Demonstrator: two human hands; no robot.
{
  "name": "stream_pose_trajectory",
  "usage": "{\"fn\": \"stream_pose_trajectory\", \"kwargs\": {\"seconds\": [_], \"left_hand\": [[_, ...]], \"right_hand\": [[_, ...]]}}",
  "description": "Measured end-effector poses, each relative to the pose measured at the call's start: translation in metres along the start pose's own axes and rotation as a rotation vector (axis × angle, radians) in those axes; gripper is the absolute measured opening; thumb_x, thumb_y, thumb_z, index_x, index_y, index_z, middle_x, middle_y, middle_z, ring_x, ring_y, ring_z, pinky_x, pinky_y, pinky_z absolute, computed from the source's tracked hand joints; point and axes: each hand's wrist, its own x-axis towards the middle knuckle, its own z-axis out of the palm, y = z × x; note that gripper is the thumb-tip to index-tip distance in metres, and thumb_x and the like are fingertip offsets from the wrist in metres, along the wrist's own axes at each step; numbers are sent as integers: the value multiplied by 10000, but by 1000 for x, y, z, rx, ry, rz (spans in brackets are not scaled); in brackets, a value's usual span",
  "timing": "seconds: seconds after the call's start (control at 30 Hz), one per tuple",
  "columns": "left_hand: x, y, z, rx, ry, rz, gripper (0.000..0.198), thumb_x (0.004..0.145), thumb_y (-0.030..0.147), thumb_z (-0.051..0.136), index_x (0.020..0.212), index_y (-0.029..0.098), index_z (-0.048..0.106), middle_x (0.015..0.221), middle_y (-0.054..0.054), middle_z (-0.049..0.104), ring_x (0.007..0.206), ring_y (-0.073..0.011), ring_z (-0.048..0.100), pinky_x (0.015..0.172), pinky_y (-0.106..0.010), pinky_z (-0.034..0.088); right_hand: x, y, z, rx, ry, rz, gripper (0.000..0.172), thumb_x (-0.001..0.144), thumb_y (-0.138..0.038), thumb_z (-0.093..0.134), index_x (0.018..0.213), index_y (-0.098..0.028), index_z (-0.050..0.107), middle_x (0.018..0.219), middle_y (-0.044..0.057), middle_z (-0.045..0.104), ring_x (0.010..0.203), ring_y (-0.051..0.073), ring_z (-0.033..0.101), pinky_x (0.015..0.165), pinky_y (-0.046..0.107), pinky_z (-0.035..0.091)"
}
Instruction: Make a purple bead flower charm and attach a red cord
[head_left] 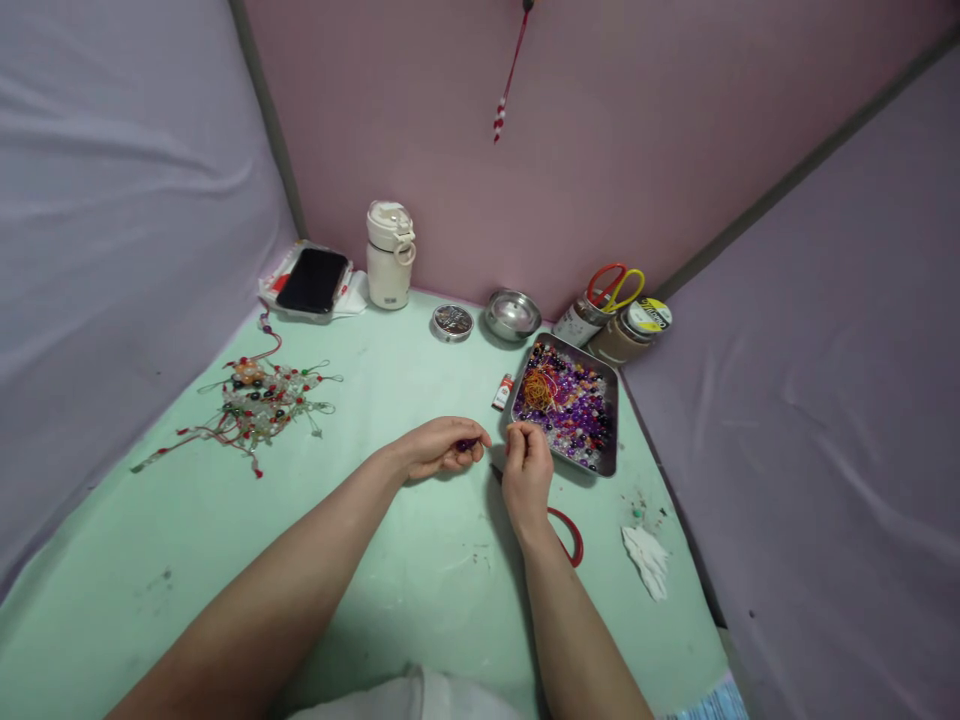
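Observation:
My left hand point(442, 446) rests on the green table point(225, 540) with its fingers curled round a small dark purple bead point(468, 444). My right hand point(526, 470) is beside it, thumb and forefinger pinched on something thin that I cannot make out. Both hands sit just left of a metal tray point(613, 420) filled with purple, white and dark beads and a tangle of orange thread point(537, 390). Red-handled scissors point(571, 532) lie on the table, partly hidden under my right wrist.
A pile of finished beaded strands point(255, 404) lies at the left. At the back stand a phone point(312, 281), a white flask point(390, 256), a round tin point(452, 322), a steel bowl point(512, 314) and jars with scissors point(613, 288). A crumpled tissue point(646, 560) lies at the right.

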Motion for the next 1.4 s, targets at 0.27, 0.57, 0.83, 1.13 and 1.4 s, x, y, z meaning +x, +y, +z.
{"fn": "stream_pose_trajectory", "kwargs": {"seconds": [0.27,0.57,0.83,1.13,1.4], "left_hand": [[4,-2,-4,36,80,72,288,770,354,684,884,92,722,955,-138,684,610,-62,512,501,-180,369],[6,-4,2,317,300,305,279,677,319,743,903,155,742,807,-55,689,689,-105,556,634,-235,416],[4,-1,10,550,408,459,191,692,340,695,755,165,741,795,-58,734,758,-178,621,754,-309,466],[7,1,4,603,496,434,250,684,410,705,771,179,750,788,-56,727,775,-197,617,699,-293,453],[8,0,5,648,535,424,269,686,437,707,767,184,749,792,-57,727,778,-198,603,682,-283,442]], "right_hand": [[1,0,-3,-36,0,-14,191,935,-311,418,857,-195,548,828,28,592,742,161,524,703,294,402],[4,-4,-6,-60,-45,-81,186,930,-269,415,849,-195,565,828,32,601,800,172,554,758,306,424],[2,-8,-6,-83,-102,-103,194,939,-259,401,873,-197,573,859,49,611,828,182,559,785,320,434],[39,6,-89,-317,-118,-55,111,858,-238,529,834,-197,629,868,62,630,759,184,569,724,308,446],[82,42,-125,-625,-303,36,125,785,-152,591,791,-211,701,837,42,646,753,167,574,732,287,393]]}}
